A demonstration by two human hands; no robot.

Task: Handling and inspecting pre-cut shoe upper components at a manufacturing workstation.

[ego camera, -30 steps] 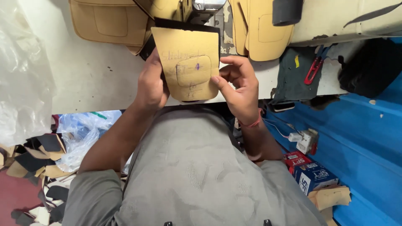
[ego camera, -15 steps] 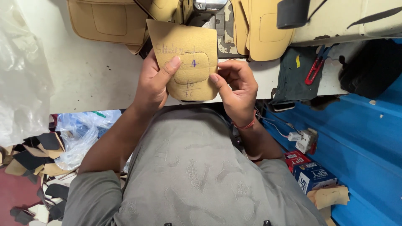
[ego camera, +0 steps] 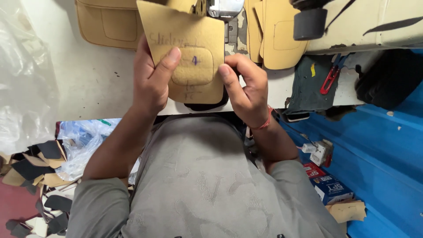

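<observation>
My left hand [ego camera: 152,77] grips the left edge of a tan pattern piece [ego camera: 189,53], thumb pressed on its front. A smaller rounded tan patch [ego camera: 194,66] with a blue pen mark sits on the piece. My right hand [ego camera: 246,88] pinches the lower right edge of the same piece, thumb on the front. A black piece [ego camera: 207,105] peeks out under the tan one. I hold them over the white table [ego camera: 88,83], just below the metal sewing machine head [ego camera: 224,8].
More tan pieces lie at the back left [ego camera: 105,22] and back right [ego camera: 273,35]. Red snips [ego camera: 329,79] rest on a dark cloth. A blue surface [ego camera: 379,154] with small boxes [ego camera: 328,185] is at right. Plastic bag [ego camera: 83,141] and fabric scraps [ego camera: 31,167] at left.
Both hands have lifted the tan piece toward the sewing machine head. The black piece behind it has slipped from above the tan piece to below it.
</observation>
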